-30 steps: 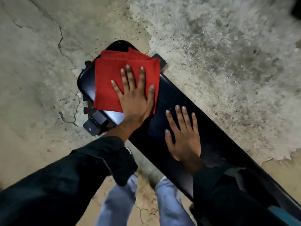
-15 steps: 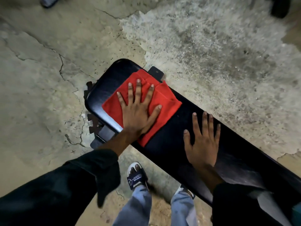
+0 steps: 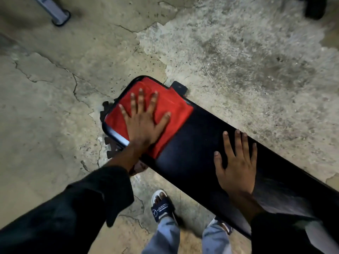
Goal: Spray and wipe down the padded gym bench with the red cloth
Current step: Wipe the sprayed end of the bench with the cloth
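Hands first: the left hand (image 3: 145, 123) lies flat with its fingers spread wide, palm pressing down on the red cloth (image 3: 176, 110), nothing curled or pinched. The right hand (image 3: 236, 165) is likewise flat and released, fingers straight and slightly apart, resting directly on the bare black padding well apart from the cloth.

The red cloth is spread over the far rounded end of the bench (image 3: 194, 154), covering most of that end's width; a thin strip of black padding shows round its far and left edges, and its near corner reaches the bench's near side by the left wrist. The bench runs on a slant from upper left to lower right, its glossy black surface catching a pale reflection along the left edge.

Dark sleeves (image 3: 77, 208) cover both forearms. Below the bench, pale blue trouser legs (image 3: 163, 237) and a foot in a dark slide sandal (image 3: 162, 208) stand on the floor (image 3: 55, 107), which is cracked, worn concrete with a rougher grey patch on the right. Black frame parts (image 3: 178, 87) jut out beside the bench's far end. A metal post foot (image 3: 58, 14) sits at upper left.
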